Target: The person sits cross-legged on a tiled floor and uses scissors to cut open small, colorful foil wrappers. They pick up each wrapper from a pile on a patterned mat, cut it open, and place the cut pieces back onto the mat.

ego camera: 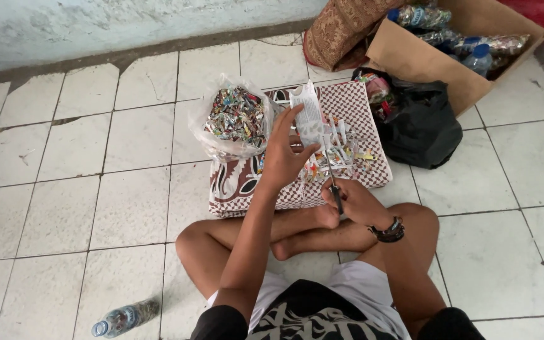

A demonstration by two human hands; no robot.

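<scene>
I sit cross-legged on a tiled floor. My left hand (286, 153) holds up a long white plastic wrapper strip (308, 112) above a patterned red-and-white cushion (360, 104). My right hand (349, 196), with a dark bracelet on the wrist, grips black-handled scissors (333, 182) whose blades point up at the strip's lower end. Cut wrapper pieces (341, 151) lie scattered on the cushion under both hands. A clear plastic bag (234, 119) full of folded colourful wrapper bits stands at the cushion's left corner, just left of my left hand.
A black plastic bag (420, 126) sits right of the cushion. Behind it a cardboard box (423, 60) holds plastic bottles, beside a brown patterned cloth bundle (341, 28). A plastic bottle (124, 318) lies on the floor at lower left. A wall runs along the back.
</scene>
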